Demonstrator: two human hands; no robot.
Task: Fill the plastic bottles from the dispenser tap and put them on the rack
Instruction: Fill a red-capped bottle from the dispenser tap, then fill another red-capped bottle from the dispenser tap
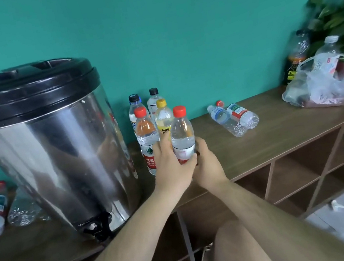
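Left hand [170, 167] and right hand [208, 165] hide the base of the red-capped bottle [181, 133], and the blurred plant [343, 15] is cropped.

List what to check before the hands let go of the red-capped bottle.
1. Cap: red cap is on the held bottle, ok.
2. Held bottle upright: ok.
3. Grip: left hand and right hand both wrap its lower body, ok.
4. Base seated on the rack top: hidden by the hands, cannot tell.
5. Room to withdraw: left hand looks pressed against the neighbour bottle, not ok.
6. Nothing left to fill: two bottles lie on their sides further right and look empty, not ok.
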